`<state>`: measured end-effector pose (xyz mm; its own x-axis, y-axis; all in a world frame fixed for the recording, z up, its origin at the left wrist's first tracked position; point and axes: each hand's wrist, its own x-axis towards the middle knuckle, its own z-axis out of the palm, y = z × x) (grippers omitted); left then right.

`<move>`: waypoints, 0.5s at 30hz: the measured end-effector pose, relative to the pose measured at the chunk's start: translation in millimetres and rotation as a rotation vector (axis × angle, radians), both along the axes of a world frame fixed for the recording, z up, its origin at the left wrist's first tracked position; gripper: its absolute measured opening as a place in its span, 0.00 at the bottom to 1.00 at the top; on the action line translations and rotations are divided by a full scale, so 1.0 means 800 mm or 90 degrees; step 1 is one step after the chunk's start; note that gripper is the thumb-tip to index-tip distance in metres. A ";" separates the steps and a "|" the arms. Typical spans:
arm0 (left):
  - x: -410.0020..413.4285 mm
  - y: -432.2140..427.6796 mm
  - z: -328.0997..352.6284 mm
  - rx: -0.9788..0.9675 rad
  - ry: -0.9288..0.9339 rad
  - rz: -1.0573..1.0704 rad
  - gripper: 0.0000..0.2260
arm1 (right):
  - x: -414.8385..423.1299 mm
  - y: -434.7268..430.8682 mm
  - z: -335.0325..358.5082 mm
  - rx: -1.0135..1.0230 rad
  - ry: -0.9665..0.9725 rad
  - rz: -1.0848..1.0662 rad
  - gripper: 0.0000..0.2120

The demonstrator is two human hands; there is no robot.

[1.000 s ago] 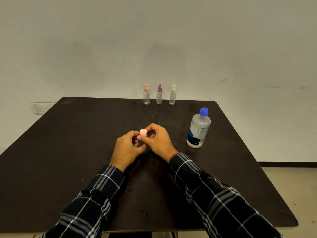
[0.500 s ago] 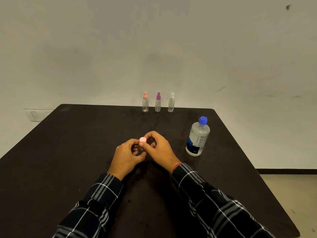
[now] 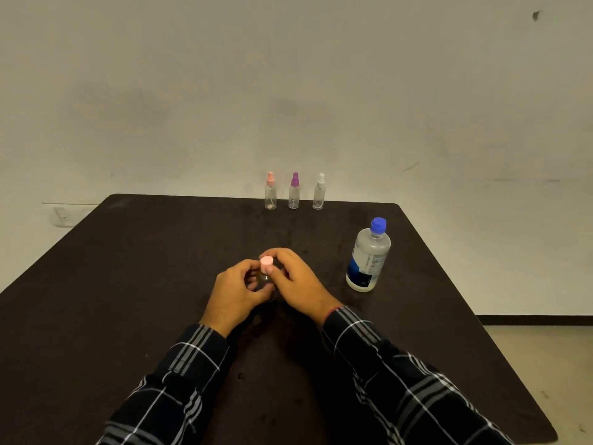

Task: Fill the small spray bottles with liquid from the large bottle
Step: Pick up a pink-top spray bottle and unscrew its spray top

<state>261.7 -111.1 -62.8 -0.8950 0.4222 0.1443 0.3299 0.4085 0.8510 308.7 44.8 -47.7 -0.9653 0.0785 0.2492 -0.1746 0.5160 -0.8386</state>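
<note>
A small clear spray bottle with a pink top [image 3: 266, 264] stands on the dark table [image 3: 128, 284] at its middle. My left hand [image 3: 236, 292] wraps the bottle's body, which is mostly hidden. My right hand [image 3: 300, 282] pinches the pink top between thumb and fingers. The large clear bottle with a blue cap [image 3: 368, 255] stands upright to the right of my hands, capped. Three more small spray bottles stand in a row at the far edge: pink-topped [image 3: 270, 194], purple-topped [image 3: 294, 194] and white-topped [image 3: 319, 195].
A bare wall rises behind the table. A white wall socket [image 3: 64, 216] shows at the far left. Floor is visible past the table's right edge [image 3: 481, 332].
Both hands stay on the pink-topped bottle at the table's middle. The view has tilted, so everything sits lower in the frame. The fingers on the top have shifted slightly.
</note>
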 end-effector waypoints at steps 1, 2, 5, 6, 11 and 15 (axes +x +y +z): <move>0.000 0.000 0.000 -0.001 0.000 -0.001 0.19 | 0.001 0.004 0.001 0.007 0.002 0.015 0.12; 0.000 0.001 0.000 -0.001 0.000 0.000 0.19 | 0.001 0.006 0.002 0.009 -0.005 0.017 0.16; -0.001 0.001 -0.001 0.004 -0.012 0.004 0.19 | -0.001 -0.003 0.003 0.022 -0.021 -0.061 0.23; -0.001 0.000 -0.001 0.005 -0.013 0.006 0.18 | -0.004 -0.007 0.002 0.021 -0.012 -0.097 0.21; -0.001 0.000 -0.001 0.001 0.007 0.000 0.18 | -0.004 -0.007 0.006 0.044 0.033 -0.086 0.08; 0.000 0.003 0.001 0.010 0.016 -0.016 0.19 | 0.003 0.007 0.006 0.025 0.045 -0.006 0.14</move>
